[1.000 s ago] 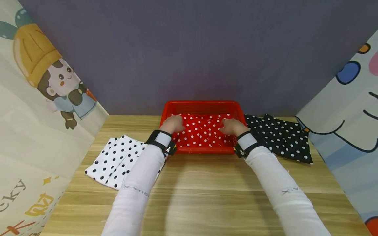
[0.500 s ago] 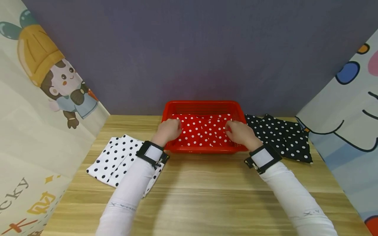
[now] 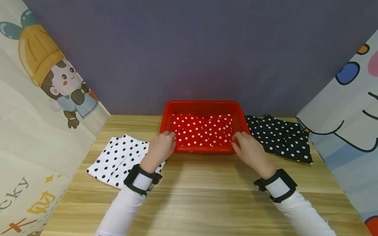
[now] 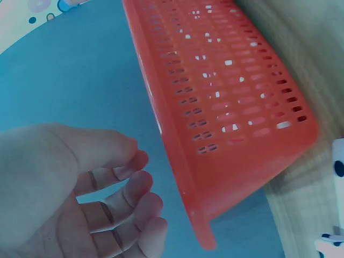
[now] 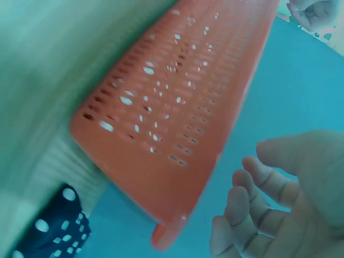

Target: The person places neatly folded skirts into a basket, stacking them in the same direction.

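A red plastic basket [image 3: 203, 150] with slotted walls stands at the table's back edge. Folded inside it is a red cloth with white dots [image 3: 201, 131]. My left hand [image 3: 160, 147] hovers by the basket's front left corner, holding nothing. In the left wrist view, its loosely bent fingers [image 4: 142, 207] are apart from the rim. Mirroring it at the front right corner, my right hand [image 3: 250, 151] also holds nothing. The right wrist view shows a gap between its relaxed fingers [image 5: 236, 204] and the basket wall [image 5: 161, 123].
Left of the basket lies a folded white cloth with black dots [image 3: 113, 160], partly covered by my left hand and wrist. A black cloth with white dots [image 3: 282, 139] lies to the right. A grey wall [image 3: 189, 49] rises behind the wooden table [image 3: 203, 193].
Both hands have come out of the basket, drawing back toward me and slightly apart. The red cloth stays in the basket, and the other cloths keep their places.
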The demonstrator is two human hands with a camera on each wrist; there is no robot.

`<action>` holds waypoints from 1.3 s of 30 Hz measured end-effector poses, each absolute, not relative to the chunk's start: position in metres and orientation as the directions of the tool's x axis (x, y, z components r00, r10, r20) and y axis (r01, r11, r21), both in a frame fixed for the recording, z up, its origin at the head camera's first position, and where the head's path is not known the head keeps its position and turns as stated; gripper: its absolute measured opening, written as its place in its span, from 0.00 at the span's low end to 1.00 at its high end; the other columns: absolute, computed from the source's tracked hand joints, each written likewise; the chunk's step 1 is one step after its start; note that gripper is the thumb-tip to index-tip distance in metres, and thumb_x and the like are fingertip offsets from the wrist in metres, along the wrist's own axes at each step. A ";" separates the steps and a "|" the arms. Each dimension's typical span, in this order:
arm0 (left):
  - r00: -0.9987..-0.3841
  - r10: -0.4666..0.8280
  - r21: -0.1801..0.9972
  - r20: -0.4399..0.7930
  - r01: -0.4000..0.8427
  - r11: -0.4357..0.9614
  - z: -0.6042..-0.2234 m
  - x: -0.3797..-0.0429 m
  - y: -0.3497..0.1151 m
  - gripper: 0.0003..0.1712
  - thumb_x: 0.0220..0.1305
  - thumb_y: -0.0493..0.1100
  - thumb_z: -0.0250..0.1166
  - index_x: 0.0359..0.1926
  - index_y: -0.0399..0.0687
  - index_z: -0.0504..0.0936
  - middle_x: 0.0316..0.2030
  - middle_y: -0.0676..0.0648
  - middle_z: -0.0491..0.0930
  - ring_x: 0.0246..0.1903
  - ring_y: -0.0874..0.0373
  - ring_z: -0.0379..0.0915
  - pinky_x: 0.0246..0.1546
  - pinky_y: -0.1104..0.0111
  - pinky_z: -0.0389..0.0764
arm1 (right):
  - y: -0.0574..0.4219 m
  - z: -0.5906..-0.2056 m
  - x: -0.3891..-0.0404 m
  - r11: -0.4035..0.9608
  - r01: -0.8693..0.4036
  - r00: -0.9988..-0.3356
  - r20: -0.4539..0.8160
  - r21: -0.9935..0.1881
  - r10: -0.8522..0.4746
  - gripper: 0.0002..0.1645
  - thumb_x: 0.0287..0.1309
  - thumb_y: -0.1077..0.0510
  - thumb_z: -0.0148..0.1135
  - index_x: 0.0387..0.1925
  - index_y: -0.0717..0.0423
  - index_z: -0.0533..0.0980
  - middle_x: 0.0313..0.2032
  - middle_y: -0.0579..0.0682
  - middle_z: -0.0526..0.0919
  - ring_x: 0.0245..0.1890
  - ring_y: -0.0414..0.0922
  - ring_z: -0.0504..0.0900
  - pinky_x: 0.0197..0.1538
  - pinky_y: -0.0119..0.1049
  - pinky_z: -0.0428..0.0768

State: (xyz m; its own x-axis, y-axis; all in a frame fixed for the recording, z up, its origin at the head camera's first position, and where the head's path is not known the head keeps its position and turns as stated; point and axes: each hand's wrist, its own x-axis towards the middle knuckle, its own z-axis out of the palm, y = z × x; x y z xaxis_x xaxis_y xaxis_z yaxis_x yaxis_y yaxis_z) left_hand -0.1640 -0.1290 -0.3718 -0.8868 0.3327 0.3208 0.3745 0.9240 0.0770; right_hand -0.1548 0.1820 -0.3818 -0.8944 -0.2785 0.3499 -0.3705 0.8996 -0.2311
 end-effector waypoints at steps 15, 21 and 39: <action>-0.889 0.293 0.138 0.351 0.358 0.923 -0.414 -0.117 -0.157 0.03 0.48 0.38 0.65 0.26 0.47 0.77 0.21 0.50 0.73 0.17 0.58 0.68 0.11 0.71 0.65 | 0.190 -0.434 -0.099 0.903 -0.351 -0.900 0.354 -0.249 -0.253 0.08 0.46 0.66 0.64 0.29 0.55 0.74 0.27 0.50 0.74 0.21 0.43 0.72 0.19 0.33 0.69; -0.922 0.258 0.153 0.288 0.310 0.938 -0.433 -0.109 -0.173 0.08 0.47 0.38 0.63 0.20 0.47 0.72 0.17 0.51 0.66 0.14 0.59 0.61 0.10 0.70 0.60 | 0.188 -0.451 -0.091 0.903 -0.348 -0.907 0.335 -0.252 -0.256 0.08 0.46 0.65 0.63 0.29 0.52 0.74 0.27 0.48 0.73 0.22 0.42 0.72 0.19 0.32 0.69; -0.955 0.125 0.161 0.268 0.172 0.972 -0.445 -0.116 -0.245 0.09 0.49 0.38 0.67 0.32 0.39 0.79 0.31 0.40 0.76 0.26 0.47 0.73 0.22 0.59 0.74 | 0.174 -0.460 -0.083 0.821 -0.518 -0.841 0.315 -0.238 -0.439 0.17 0.45 0.57 0.69 0.41 0.53 0.78 0.37 0.47 0.78 0.36 0.45 0.78 0.39 0.41 0.78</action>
State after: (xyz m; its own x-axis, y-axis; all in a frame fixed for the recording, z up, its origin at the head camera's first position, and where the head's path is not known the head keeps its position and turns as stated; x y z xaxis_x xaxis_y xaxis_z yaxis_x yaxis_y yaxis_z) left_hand -0.1160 -0.2452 -0.4446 -0.9553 0.1248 0.2679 0.1722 0.9717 0.1614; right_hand -0.0829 0.1737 -0.4597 -0.8412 -0.4395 0.3152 -0.5183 0.8215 -0.2378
